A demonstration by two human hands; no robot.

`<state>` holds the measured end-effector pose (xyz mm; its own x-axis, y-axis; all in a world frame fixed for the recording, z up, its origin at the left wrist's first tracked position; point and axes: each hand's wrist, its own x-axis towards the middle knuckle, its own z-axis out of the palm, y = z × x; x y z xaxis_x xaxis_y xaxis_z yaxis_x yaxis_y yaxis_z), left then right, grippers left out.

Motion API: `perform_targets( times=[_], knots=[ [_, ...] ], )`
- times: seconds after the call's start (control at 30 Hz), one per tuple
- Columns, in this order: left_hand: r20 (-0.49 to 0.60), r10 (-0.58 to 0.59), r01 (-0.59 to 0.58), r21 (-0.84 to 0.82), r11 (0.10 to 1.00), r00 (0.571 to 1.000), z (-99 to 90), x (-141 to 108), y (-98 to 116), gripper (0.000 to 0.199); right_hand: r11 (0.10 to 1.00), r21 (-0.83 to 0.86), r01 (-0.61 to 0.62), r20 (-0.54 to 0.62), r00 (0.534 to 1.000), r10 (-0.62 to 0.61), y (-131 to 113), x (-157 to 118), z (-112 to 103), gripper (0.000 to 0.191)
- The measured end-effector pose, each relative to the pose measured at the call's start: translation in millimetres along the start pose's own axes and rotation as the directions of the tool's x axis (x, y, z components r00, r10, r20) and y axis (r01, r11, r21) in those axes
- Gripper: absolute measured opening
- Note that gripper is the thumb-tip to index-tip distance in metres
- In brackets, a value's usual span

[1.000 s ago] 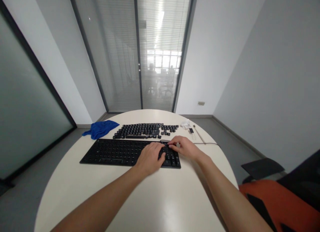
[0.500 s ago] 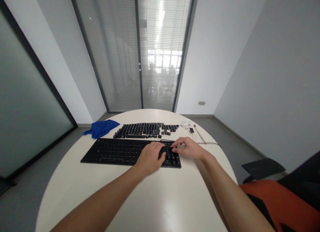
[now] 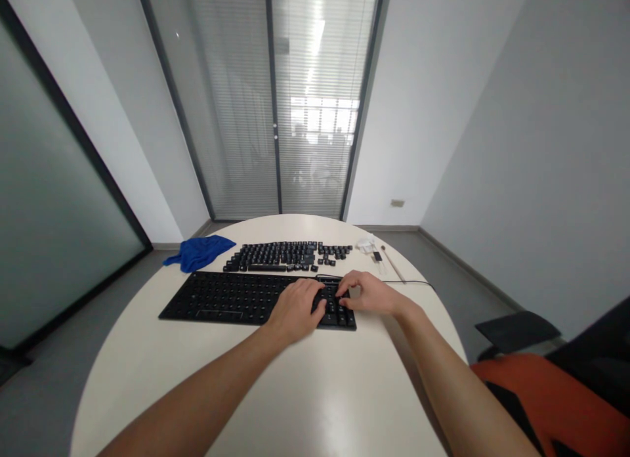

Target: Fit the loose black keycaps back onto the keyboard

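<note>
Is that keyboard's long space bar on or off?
Off. The space bar lies on the table among loose keycaps, beyond the keyboard, whose own long slot shows only an outline.

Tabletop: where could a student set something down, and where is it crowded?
Bare: between the left forearm and right forearm, nearer than the keyboard; also left of the left forearm, bordered by the keyboard and the edge of the table. Crowded: beyond the keyboard, with blue cloth, loose keycaps and thin stick.

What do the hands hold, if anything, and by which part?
The left hand lies on the keyboard, nothing visibly held; for the right hand, I cannot tell.
</note>
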<state>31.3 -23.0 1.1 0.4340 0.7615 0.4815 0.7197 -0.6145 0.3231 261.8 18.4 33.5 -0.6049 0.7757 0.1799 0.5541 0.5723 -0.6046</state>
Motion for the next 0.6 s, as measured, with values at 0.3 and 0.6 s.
perform_targets(
  times=[0.3,0.6],
  knots=[
    [0.013,0.006,-0.006,-0.002,1.000,1.000,-1.3,0,1,0.024,0.998,-0.016,0.057,0.016,0.998,-0.056,-3,1,-1,0.015],
    [0.042,0.122,-0.121,-0.034,0.992,0.992,-3.9,-1,2,0.029,0.997,0.071,-0.040,-0.036,0.998,0.043,6,-1,0,0.024]
  ],
)
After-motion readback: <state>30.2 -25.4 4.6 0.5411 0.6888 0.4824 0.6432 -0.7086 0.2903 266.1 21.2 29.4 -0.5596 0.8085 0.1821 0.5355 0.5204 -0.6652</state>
